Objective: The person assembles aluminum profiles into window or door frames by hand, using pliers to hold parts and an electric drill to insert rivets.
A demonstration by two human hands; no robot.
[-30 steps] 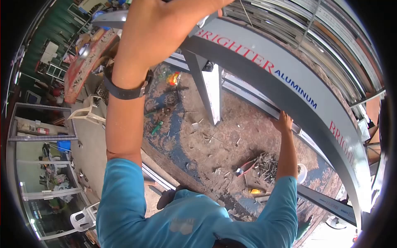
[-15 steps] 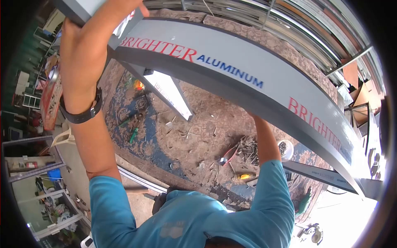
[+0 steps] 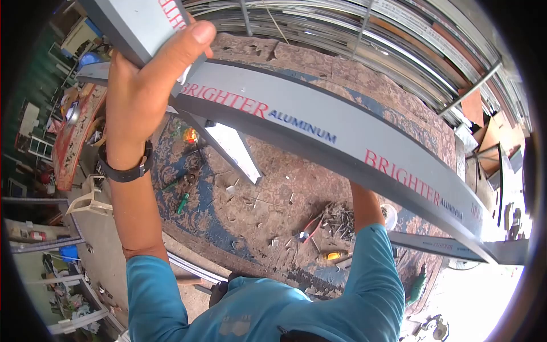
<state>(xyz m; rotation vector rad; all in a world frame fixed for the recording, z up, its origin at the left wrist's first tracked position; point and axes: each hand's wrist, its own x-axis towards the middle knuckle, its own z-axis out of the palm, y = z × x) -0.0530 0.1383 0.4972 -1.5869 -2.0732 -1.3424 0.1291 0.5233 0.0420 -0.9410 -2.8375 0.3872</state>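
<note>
A long grey aluminum profile (image 3: pixel 307 117), printed "BRIGHTER ALUMINUM", spans the head view from upper left to lower right, looking curved. A second grey profile (image 3: pixel 134 25) meets it near the upper left. My left hand (image 3: pixel 149 85) is wrapped around this second piece close to the joint, thumb over the printed face. My right hand is behind the long profile, where only the wrist and forearm (image 3: pixel 367 206) show; its fingers are hidden. Below the joint, another profile (image 3: pixel 231 151) slants down toward the table.
A patterned, worn cloth covers the worktable (image 3: pixel 268 222). On it lie red-handled pliers (image 3: pixel 310 231), a pile of small metal parts (image 3: pixel 340 222), a yellow-handled tool (image 3: pixel 335 256) and a green tool (image 3: pixel 419 285). A white tub (image 3: pixel 390 216) sits nearby. Racked profiles (image 3: pixel 319 28) stand behind.
The joined profiles have shifted lower at the corner in view, and my left hand has come down and right with them. Its thumb now shows fully. My right forearm stays beneath the long profile.
</note>
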